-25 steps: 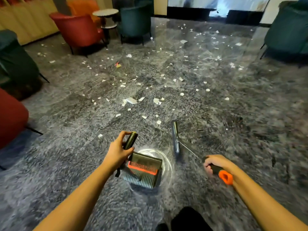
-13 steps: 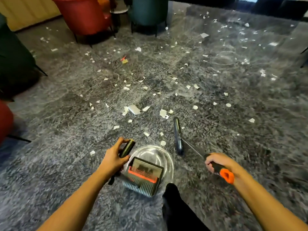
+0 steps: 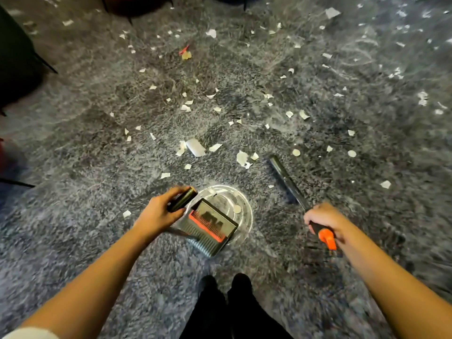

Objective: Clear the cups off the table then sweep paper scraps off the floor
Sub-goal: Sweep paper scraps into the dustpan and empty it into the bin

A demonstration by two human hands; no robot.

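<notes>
Floor (image 3: pixel 97 241): grey mottled and glossy, filling nearly the whole frame, with a round glare of light (image 3: pixel 244 199) at lower centre.
Paper scraps (image 3: pixel 195 147): white bits strewn over the upper two thirds of the frame, thickest at centre; one round scrap (image 3: pixel 236 208) lies inside the glare, just beyond the dustpan.
Left hand (image 3: pixel 159 214): lower centre-left, fingers curled round the dark handle (image 3: pixel 183 198) of the dustpan.
Dustpan (image 3: pixel 210 228): dark pan with an orange comb edge, hanging just right of the left hand, over the glare.
Right hand (image 3: pixel 322 216): lower right, well apart from the left, fist clamped on the broom grip (image 3: pixel 326 237), whose orange end sticks out below the fist.
Broom head (image 3: pixel 286 179): a dark bar up and left of the right hand, near the scraps at centre.
Shoes (image 3: pixel 225 285): two dark toes at bottom centre.
Dark chair (image 3: pixel 14 57): at the upper left edge.
Change from half a second ago: the view has tipped further down, so the red and teal chairs have almost left the top edge and both shoes show. The broom head, then near upright in the picture, now leans with its far end to the left. Both grips are unchanged.
</notes>
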